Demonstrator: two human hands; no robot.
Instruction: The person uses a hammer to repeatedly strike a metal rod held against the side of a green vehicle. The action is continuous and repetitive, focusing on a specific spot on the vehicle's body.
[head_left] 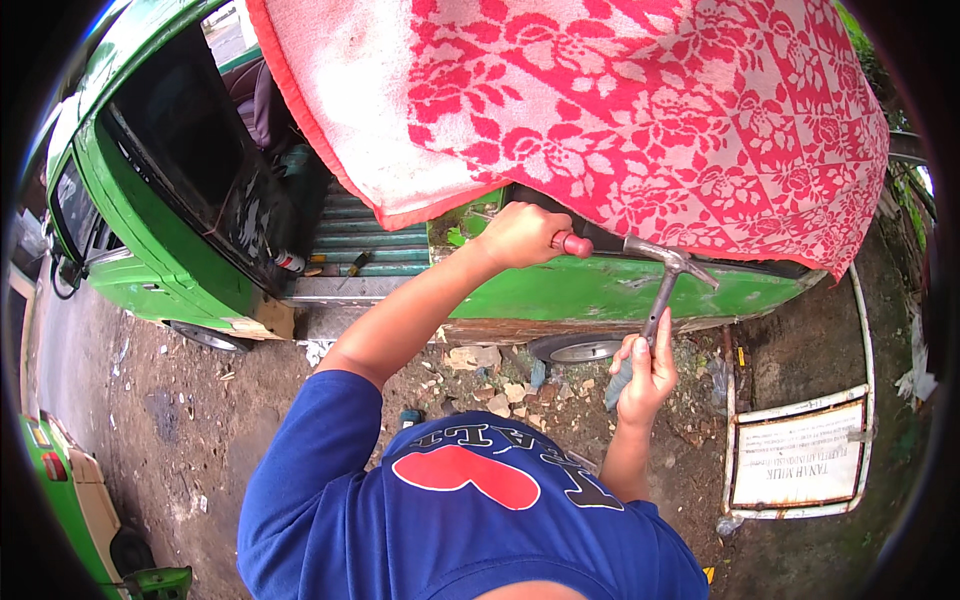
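My left hand (522, 236) is closed around a tool with a red handle (572, 243), held against the green van's side near the edge of the opening. The handle's butt points right; its working end is hidden behind my fist. My right hand (645, 378) grips a claw hammer (664, 290) by its grey handle grip, head upward. The striking face is a short gap to the right of the red handle's butt, and the claw points right. A red and white floral towel (640, 110) drapes over the van's green body panel (570, 292), just above both tools.
The van's open doorway (340, 235) shows a ribbed floor with a spray can and small tools. Below the panel are a wheel (585, 348) and broken stones (500, 390) on dirt. A white-framed sign (800, 452) stands at right; another green vehicle (75, 500) is lower left.
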